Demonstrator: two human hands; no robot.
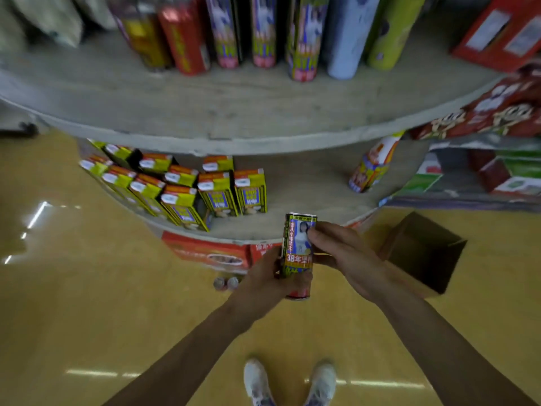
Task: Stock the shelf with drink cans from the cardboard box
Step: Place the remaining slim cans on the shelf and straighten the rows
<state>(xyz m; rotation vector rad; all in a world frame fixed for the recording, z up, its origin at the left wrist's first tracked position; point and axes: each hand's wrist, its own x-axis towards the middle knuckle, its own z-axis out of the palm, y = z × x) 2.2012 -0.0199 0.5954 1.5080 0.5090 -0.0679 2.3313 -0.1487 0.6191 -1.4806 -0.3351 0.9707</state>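
Observation:
I hold a tall drink can [297, 253] with a yellow, green and blue label upright in front of the lower shelf [307, 183]. My left hand [263, 276] grips its lower part from the left. My right hand [342, 250] holds its upper right side with fingers on the label. A brown cardboard box [421, 253] sits open on the floor just right of my hands; its inside looks dark. On the upper shelf [205, 106] stand several tall cans [263, 33] with similar labels.
Several small yellow drink cartons [187, 189] fill the left of the lower shelf. One can [371, 165] leans at its right. Red boxes [210, 253] lie under the shelf, with two can tops [227, 283] beside them. Red packs [497, 109] are at right. My shoes [289, 382] stand on yellow floor.

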